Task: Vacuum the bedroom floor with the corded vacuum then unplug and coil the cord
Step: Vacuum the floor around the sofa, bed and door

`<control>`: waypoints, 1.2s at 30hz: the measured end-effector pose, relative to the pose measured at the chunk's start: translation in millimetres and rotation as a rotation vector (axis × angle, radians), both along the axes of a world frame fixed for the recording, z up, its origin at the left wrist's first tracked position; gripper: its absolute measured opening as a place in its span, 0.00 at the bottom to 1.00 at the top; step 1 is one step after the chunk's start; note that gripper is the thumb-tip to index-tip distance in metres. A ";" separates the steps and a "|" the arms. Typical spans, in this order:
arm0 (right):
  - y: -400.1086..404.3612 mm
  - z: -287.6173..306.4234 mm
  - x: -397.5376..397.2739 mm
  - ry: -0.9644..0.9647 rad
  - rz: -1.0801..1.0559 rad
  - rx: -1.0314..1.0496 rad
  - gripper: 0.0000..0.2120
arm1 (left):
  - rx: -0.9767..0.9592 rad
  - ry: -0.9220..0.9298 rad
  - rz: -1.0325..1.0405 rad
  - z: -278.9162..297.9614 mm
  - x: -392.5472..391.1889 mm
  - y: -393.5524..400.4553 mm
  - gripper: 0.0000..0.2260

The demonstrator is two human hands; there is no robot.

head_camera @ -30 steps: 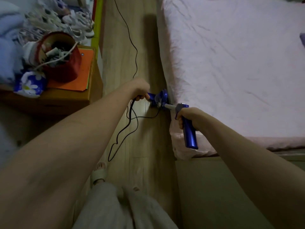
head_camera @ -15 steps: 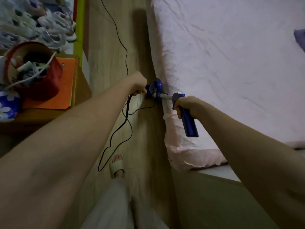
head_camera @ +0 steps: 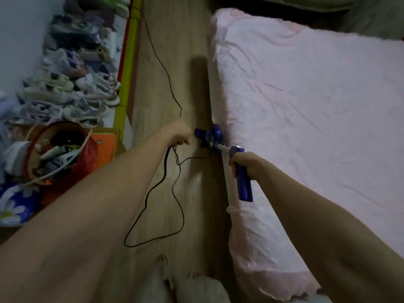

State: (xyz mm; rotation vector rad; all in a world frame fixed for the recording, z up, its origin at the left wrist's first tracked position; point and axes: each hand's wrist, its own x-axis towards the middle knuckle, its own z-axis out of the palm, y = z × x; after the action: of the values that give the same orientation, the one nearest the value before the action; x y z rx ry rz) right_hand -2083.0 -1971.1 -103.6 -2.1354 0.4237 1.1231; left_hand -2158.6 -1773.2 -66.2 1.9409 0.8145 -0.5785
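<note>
- Right hand (head_camera: 246, 165): grip curled round the handle of the vacuum (head_camera: 242, 182), a glossy blue plastic cylinder that juts toward the person below the fist.
- Vacuum, forward of that grip: a short pale tube runs up-left to a rounded blue body (head_camera: 213, 136), which sits low over the floor, just beside the edge of the bed.
- Left hand (head_camera: 180, 133): grip closed in a fist on a bundle of the cord (head_camera: 166, 159), knuckles up, just left of the blue body.
- Cord: thin, black, round. Below the left grip it hangs in loose, uneven loops on the floor; one strand bends right toward the vacuum body; another trails away beyond the grip in a long wavy line.
- Floor (head_camera: 192, 193): pale wood-grain planks, smooth, a narrow strip between both grips.
- Bed (head_camera: 306, 127): right of the right grip; pink sheet, soft, creased, frilled at the near corner.
- Counter (head_camera: 109, 147): left of the left grip; carries an orange sheet and a red round basket (head_camera: 63, 154) of oddments.
- Shoes (head_camera: 72, 90): pale pairs heaped beyond the counter.
</note>
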 end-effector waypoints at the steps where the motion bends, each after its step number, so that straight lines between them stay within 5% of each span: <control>1: 4.6 -0.2 4.6 -0.007 0.000 0.007 0.17 | 0.009 -0.008 0.003 5.0 4.9 7.5 0.07; 6: 8.8 12.8 21.7 0.048 0.028 0.003 0.14 | 0.056 -0.006 0.052 30.1 24.9 34.7 0.12; 10: 25.8 28.6 59.5 0.051 0.040 0.010 0.02 | 0.078 -0.025 0.112 46.8 58.2 40.1 0.10; 16: 82.2 34.0 149.8 0.024 0.219 -0.022 0.26 | 0.132 -0.039 0.174 63.6 123.5 42.0 0.08; 28: 89.3 6.4 223.4 -0.032 0.186 -0.028 0.21 | 0.077 -0.044 0.300 28.8 184.9 96.8 0.09; 36: 163.4 2.3 258.5 -0.033 0.153 -0.065 0.20 | 0.111 -0.052 0.178 28.5 223.8 156.8 0.09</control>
State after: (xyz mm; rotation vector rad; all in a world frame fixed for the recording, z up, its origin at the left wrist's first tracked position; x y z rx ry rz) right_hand -1824.5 -1807.6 -101.3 -2.2715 0.2891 1.1703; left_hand -1934.8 -1616.3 -37.8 1.9492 0.9926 -0.3820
